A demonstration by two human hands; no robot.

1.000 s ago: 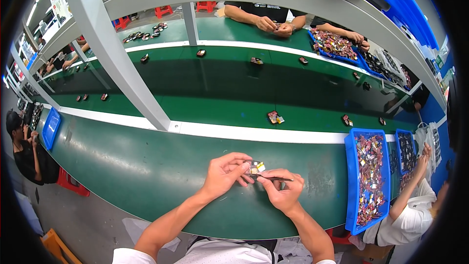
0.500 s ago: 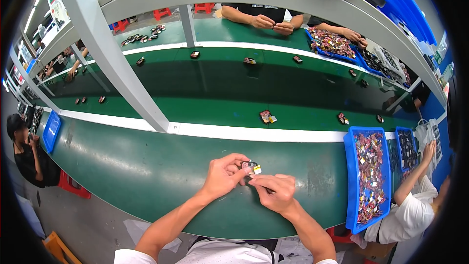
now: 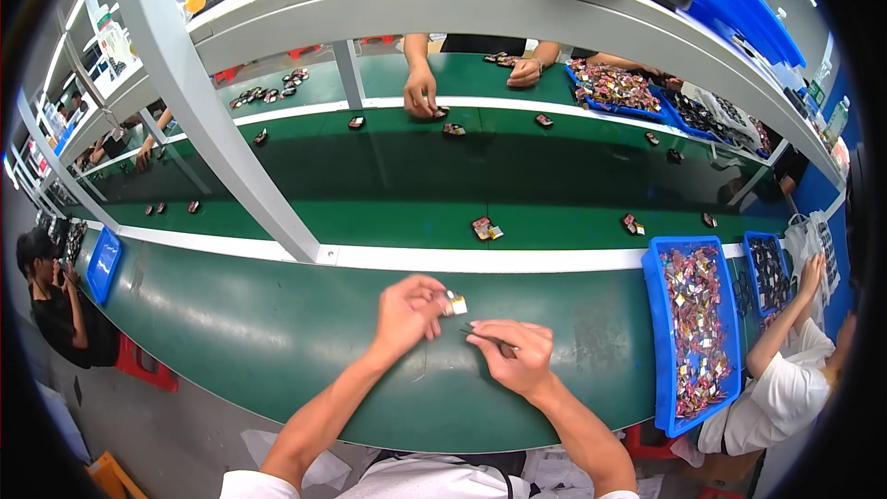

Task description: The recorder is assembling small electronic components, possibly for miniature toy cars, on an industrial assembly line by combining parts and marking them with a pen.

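Note:
My left hand is closed round a small electronic assembly. A yellow-and-white piece, like a small battery, sticks out past the fingertips, and the fingers hide most of the rest. To its right, just above the green bench, my right hand pinches slim dark tweezers. Their tips point left toward the assembly with a gap between them. Both forearms come in from the lower edge.
A blue bin heaped with small red-and-white parts stands at my right. Beyond the white rail, small assemblies lie on the green conveyor. A co-worker's hand touches one across it. A slanted grey post rises at left.
My left hand has moved up and left with the assembly, away from the tweezers. Across from me, a co-worker's hands have parted, one reaching to the conveyor. The conveyor's assemblies appear slightly further left.

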